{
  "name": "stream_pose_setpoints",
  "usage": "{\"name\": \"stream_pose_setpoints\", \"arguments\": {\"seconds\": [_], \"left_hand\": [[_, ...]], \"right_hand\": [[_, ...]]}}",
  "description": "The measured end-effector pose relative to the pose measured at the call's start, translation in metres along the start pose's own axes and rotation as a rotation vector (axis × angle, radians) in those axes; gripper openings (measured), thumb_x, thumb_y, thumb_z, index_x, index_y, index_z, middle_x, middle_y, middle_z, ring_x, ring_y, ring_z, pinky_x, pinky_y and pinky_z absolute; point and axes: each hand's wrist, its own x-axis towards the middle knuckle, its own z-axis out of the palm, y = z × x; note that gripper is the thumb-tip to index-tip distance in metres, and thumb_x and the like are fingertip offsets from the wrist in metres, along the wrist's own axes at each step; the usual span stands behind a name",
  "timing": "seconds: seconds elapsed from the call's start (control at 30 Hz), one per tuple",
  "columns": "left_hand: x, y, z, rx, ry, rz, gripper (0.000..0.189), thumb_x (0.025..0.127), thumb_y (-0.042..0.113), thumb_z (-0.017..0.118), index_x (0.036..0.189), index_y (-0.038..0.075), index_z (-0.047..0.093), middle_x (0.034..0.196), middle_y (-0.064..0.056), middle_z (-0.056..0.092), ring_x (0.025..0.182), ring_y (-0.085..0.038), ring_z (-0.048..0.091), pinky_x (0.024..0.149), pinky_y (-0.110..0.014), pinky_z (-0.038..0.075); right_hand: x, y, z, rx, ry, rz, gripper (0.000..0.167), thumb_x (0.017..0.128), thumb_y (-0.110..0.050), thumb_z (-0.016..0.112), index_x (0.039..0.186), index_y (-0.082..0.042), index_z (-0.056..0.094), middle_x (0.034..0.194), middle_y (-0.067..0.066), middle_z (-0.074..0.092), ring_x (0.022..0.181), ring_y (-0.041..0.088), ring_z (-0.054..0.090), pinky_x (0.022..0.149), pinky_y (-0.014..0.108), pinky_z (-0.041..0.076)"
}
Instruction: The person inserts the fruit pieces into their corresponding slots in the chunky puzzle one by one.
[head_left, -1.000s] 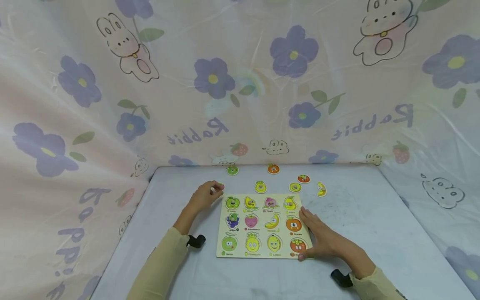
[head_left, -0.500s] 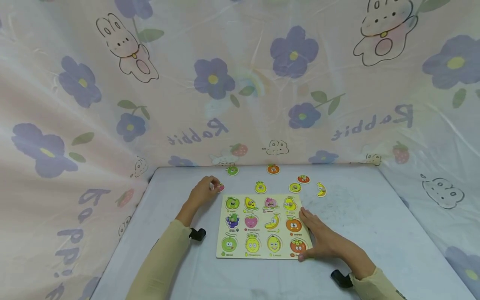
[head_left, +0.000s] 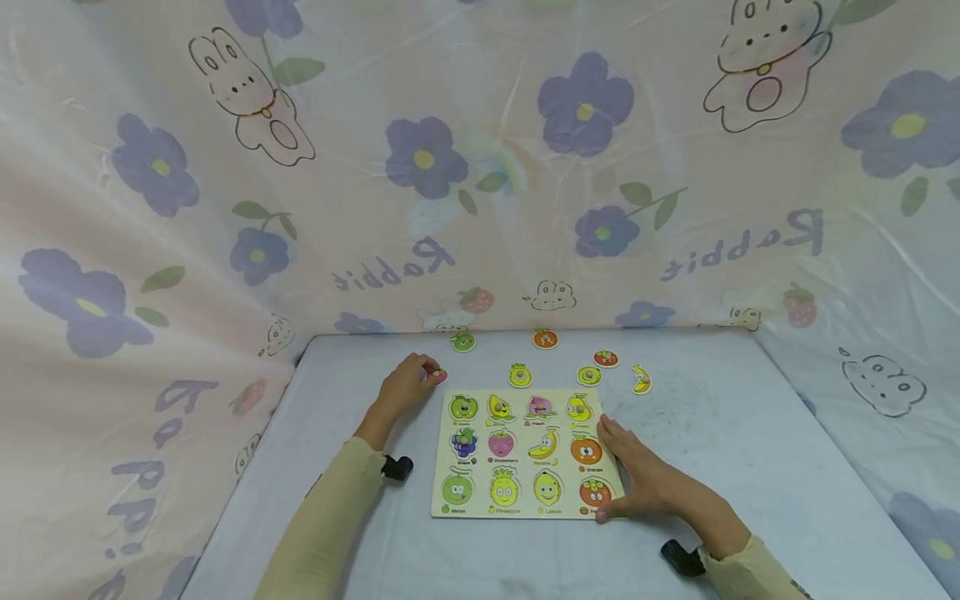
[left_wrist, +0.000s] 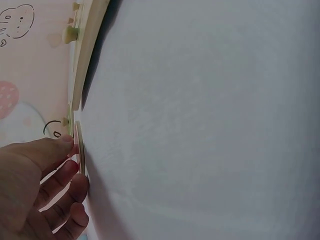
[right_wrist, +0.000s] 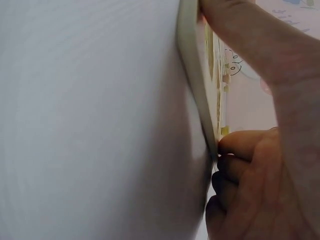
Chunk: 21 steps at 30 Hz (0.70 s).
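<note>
Thumb and fingertips of my left hand pinch the knob of a pink strawberry puzzle piece, just beyond the far left corner of the wooden fruit puzzle board. In the left wrist view the piece shows edge-on, low over the white surface. My right hand rests against the board's right side, fingers extended along the edge and thumb at the near corner. Knobbed pieces fill the board's far row, and a grape piece sits in the middle row. Other printed fruit spots show no knobs.
Behind the board lie loose pieces: melon, orange, pineapple, lemon, a red fruit and banana. A patterned curtain closes off the table's back and sides.
My left hand has shifted slightly left and away from me, and its fingers have closed around the strawberry piece's knob. The right hand and board have stayed put.
</note>
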Motion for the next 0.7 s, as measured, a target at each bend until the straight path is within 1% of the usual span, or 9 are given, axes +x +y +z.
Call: {"name": "stream_pose_setpoints", "arguments": {"seconds": [0.1, 0.23, 0.37, 0.5, 0.7], "left_hand": [[0.0012, 0.0003, 0.0010, 0.016, 0.011, 0.005, 0.020, 0.103, 0.023, 0.075, 0.118, 0.010, 0.074, 0.114, -0.008, 0.067, 0.098, -0.026, 0.064, 0.085, -0.049, 0.057], [0.0023, 0.0000, 0.0031, 0.048, 0.016, 0.005, 0.016, 0.103, 0.022, 0.075, 0.115, 0.012, 0.075, 0.110, -0.006, 0.067, 0.095, -0.023, 0.065, 0.080, -0.045, 0.057], [0.0022, 0.0002, 0.0041, 0.057, 0.023, -0.013, 0.014, 0.103, 0.023, 0.075, 0.112, 0.013, 0.075, 0.106, -0.004, 0.068, 0.090, -0.021, 0.064, 0.076, -0.042, 0.055], [0.0021, 0.0010, 0.0045, 0.058, 0.044, -0.029, 0.013, 0.103, 0.024, 0.075, 0.111, 0.013, 0.075, 0.104, -0.004, 0.067, 0.087, -0.020, 0.063, 0.072, -0.040, 0.054], [0.0009, 0.0020, 0.0044, 0.064, 0.057, -0.034, 0.013, 0.103, 0.024, 0.075, 0.109, 0.013, 0.075, 0.103, -0.005, 0.069, 0.086, -0.020, 0.064, 0.072, -0.040, 0.054]], "right_hand": [[0.0002, -0.0004, 0.0000, 0.003, -0.004, 0.011, 0.149, 0.062, -0.063, 0.099, 0.168, 0.005, 0.020, 0.177, 0.025, 0.011, 0.160, 0.055, 0.011, 0.126, 0.070, 0.019], [0.0007, -0.0010, 0.0012, 0.009, -0.007, 0.017, 0.149, 0.062, -0.063, 0.099, 0.169, 0.004, 0.020, 0.177, 0.025, 0.011, 0.160, 0.055, 0.011, 0.126, 0.071, 0.019], [0.0004, -0.0008, 0.0018, 0.010, -0.007, 0.023, 0.150, 0.062, -0.064, 0.099, 0.169, 0.004, 0.020, 0.178, 0.025, 0.011, 0.160, 0.055, 0.011, 0.126, 0.070, 0.019], [-0.0001, -0.0001, 0.0005, 0.006, -0.003, 0.024, 0.150, 0.062, -0.066, 0.098, 0.169, 0.004, 0.020, 0.178, 0.024, 0.010, 0.161, 0.054, 0.011, 0.127, 0.069, 0.019], [-0.0004, -0.0010, 0.0006, 0.008, -0.001, 0.014, 0.149, 0.062, -0.065, 0.098, 0.168, 0.005, 0.020, 0.177, 0.025, 0.011, 0.161, 0.054, 0.010, 0.127, 0.070, 0.018]]}}
